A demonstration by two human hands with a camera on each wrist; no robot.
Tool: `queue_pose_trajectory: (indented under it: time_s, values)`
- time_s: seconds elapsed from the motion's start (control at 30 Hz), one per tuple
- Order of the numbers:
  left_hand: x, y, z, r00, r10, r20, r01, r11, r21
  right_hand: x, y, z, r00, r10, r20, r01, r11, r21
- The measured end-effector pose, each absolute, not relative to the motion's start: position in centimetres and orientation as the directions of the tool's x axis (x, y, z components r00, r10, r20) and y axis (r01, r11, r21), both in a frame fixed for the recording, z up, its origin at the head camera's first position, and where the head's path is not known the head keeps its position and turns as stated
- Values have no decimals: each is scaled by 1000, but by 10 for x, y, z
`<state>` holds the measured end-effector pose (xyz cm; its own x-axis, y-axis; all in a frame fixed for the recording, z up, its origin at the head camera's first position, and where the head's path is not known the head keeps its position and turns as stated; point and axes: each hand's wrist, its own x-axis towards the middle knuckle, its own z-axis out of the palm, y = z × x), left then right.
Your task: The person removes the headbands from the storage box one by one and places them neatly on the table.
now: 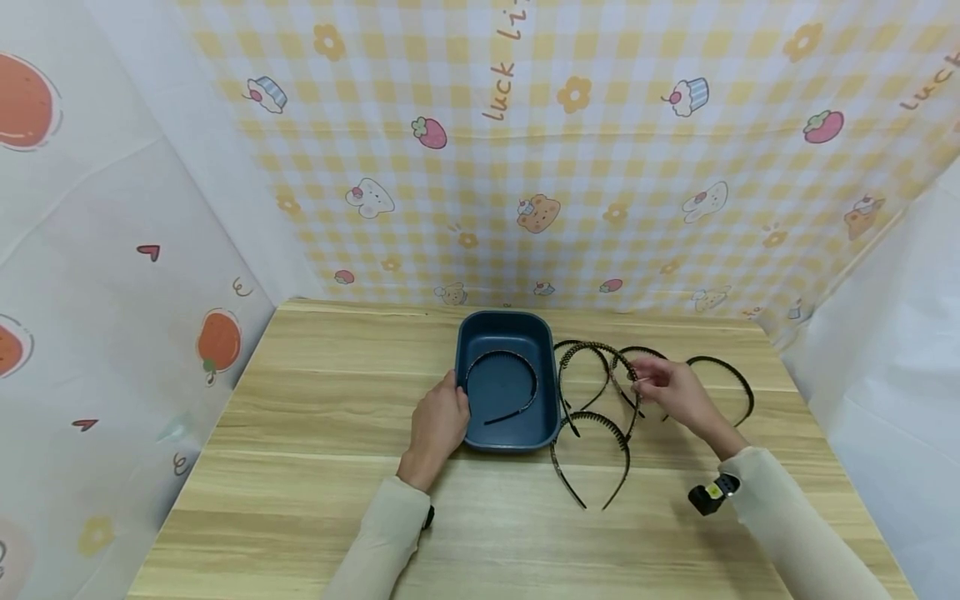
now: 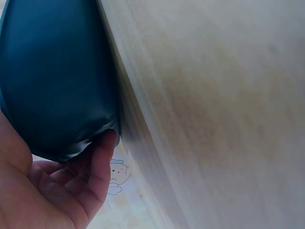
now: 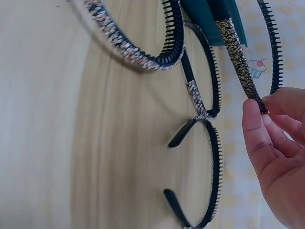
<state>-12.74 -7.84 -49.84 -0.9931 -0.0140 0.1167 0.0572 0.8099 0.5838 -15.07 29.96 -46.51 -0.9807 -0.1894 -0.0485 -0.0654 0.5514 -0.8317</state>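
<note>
My left hand [image 1: 441, 421] grips the left side of a dark blue rectangular bin [image 1: 487, 400], its fingers curled against the outer wall in the left wrist view. Inside the bin lies one thin headband [image 1: 536, 385]. Between thumb and fingertips, my right hand [image 1: 671, 387] pinches a toothed headband [image 1: 596, 344] with a glittery gold-and-black band [image 3: 238, 52]. This headband is raised over the others, its ends pointing down, just right of the bin. Below it, another headband [image 1: 600, 416] lies near the bin's front right corner.
More dark toothed headbands lie on the wooden table [image 1: 337, 517], including one at the far right [image 1: 750, 396] and one behind the held one. A patterned cloth wall [image 1: 465, 167] stands along the table's back edge, with white cloth at both sides.
</note>
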Motion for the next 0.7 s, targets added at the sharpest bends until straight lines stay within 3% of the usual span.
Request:
queue_pose_trajectory:
  time_s: [0.7]
  values:
    - [-127,-78,-498,-993,-26,112,43,816,576,-121,347,-468,-975,-213,-67,-88,642,-762]
